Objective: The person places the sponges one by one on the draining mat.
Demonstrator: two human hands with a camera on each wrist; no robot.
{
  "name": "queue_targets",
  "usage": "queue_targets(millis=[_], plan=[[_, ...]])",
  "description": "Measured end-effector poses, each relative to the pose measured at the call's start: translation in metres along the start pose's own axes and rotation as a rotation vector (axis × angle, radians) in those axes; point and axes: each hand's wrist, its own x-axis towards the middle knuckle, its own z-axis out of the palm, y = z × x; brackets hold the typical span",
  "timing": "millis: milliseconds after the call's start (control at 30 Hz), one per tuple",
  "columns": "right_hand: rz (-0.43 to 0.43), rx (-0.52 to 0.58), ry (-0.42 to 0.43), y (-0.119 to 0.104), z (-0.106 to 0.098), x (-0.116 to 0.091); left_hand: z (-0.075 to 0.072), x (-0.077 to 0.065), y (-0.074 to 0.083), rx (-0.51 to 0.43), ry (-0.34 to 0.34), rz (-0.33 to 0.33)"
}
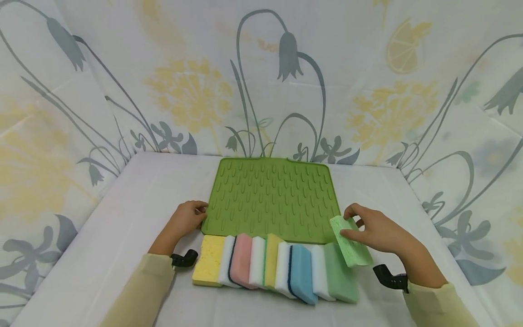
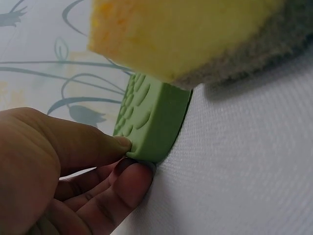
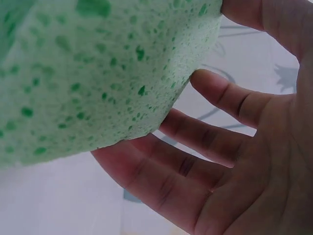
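Observation:
My left hand (image 1: 189, 218) pinches the left edge of a green ridged silicone mat (image 1: 273, 200) between thumb and fingers. The left wrist view shows the thumb on the mat's edge (image 2: 161, 122) and the fingertips against its underside corner. Off the mat's right front corner, my right hand (image 1: 376, 227) holds a light green porous sponge (image 1: 353, 247), thumb on one side and fingers along its edge. That sponge is tilted and overlaps the right end of a row of sponges in the head view. Up close, its speckled face (image 3: 107, 78) fills much of the right wrist view.
Along the mat's front edge, several sponges lean in a row: a yellow one (image 1: 208, 261) at the left end, then pink (image 1: 240, 261), blue (image 1: 302, 272) and green (image 1: 341, 277) ones with white ones between. A floral cloth (image 1: 261, 81) surrounds the white table (image 1: 163, 181).

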Motion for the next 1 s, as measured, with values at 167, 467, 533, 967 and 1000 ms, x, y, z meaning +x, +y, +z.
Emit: queue_targets(millis=[167, 467, 533, 967, 1000], plan=[[-0.021, -0.030, 0.020, -0.009, -0.008, 0.014, 0.001, -0.001, 0.001, -0.019, -0.002, -0.008], [-0.068, -0.032, 0.044, -0.029, -0.013, 0.041, 0.001, -0.001, 0.001, -0.015, 0.014, 0.004], [-0.070, -0.034, 0.048, -0.034, -0.011, 0.047, 0.001, -0.001, 0.000, -0.013, 0.017, 0.004], [-0.081, -0.053, 0.057, -0.055, -0.007, 0.091, 0.004, -0.001, -0.001, -0.021, 0.029, 0.009], [-0.080, -0.049, 0.057, -0.057, -0.007, 0.094, 0.004, -0.001, -0.001, -0.021, 0.029, 0.010]])
